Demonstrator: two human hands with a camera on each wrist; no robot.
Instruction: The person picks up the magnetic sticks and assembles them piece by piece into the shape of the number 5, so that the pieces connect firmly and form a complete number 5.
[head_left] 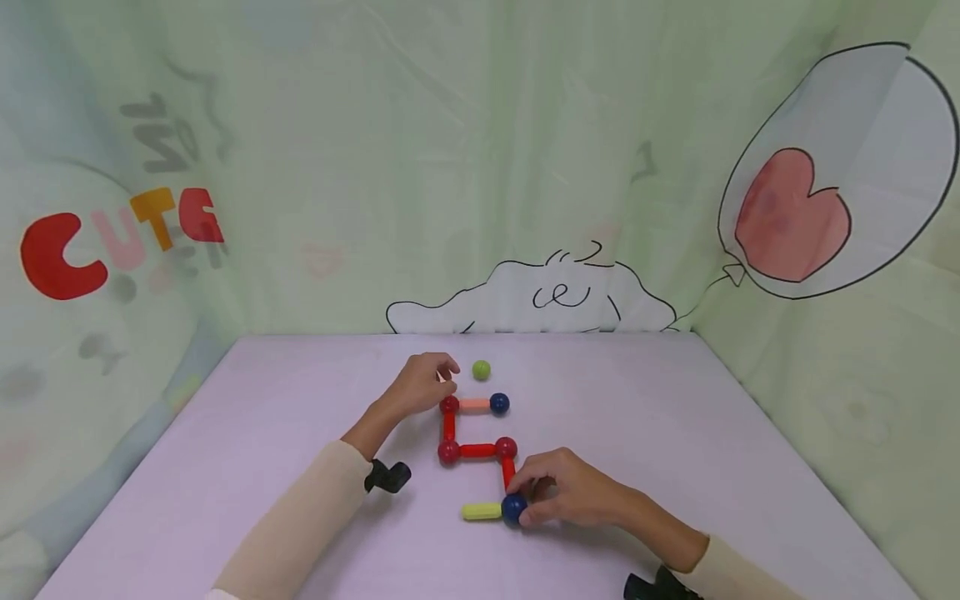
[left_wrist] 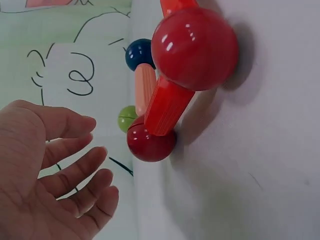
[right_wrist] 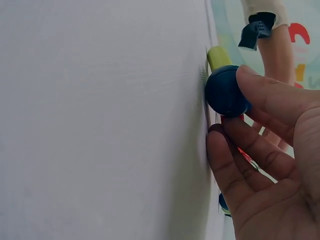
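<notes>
A zigzag of balls and rods lies on the pale table. At its near end my right hand (head_left: 573, 492) pinches a blue ball (head_left: 513, 509) between thumb and fingers, as the right wrist view also shows. From that ball a yellow-green rod (head_left: 480, 511) points left and a red rod (head_left: 508, 473) runs back to a red ball (head_left: 506, 448). More red rods and balls lead to the far-left red ball (left_wrist: 151, 140). Beside it hovers my left hand (head_left: 420, 385), fingers relaxed and holding nothing. A pink rod (head_left: 474, 405) joins it to another blue ball (head_left: 499, 403).
A loose green ball (head_left: 482, 369) sits behind the chain. The lilac-white table (head_left: 645, 400) ends at a printed curtain (head_left: 450, 167) at the back and sides. Black straps with camera mounts (head_left: 388, 476) sit on both wrists.
</notes>
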